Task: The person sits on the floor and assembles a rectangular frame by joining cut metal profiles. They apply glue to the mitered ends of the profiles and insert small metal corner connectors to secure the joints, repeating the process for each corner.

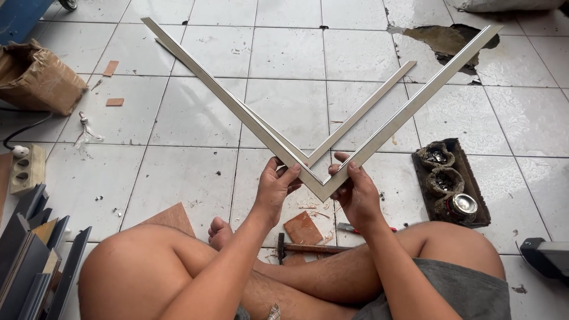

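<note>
Two long pale frame mouldings meet in a V-shaped mitred corner [320, 191] held up above my crossed legs. The left moulding [219, 89] runs up to the far left, the right moulding [427, 89] up to the far right. My left hand [275, 186] grips the left piece just beside the corner. My right hand [354, 191] grips the right piece on the other side of the joint. A second, shorter pair of mouldings [367, 104] lies behind the first, forming a smaller V.
A hammer [308, 248] and a small reddish wood piece [302, 228] lie on the white tiled floor by my legs. A dark tray with small tins [450, 181] sits right. A cardboard box [35, 77] and power strip [26, 169] are left; stacked mouldings [35, 261] lower left.
</note>
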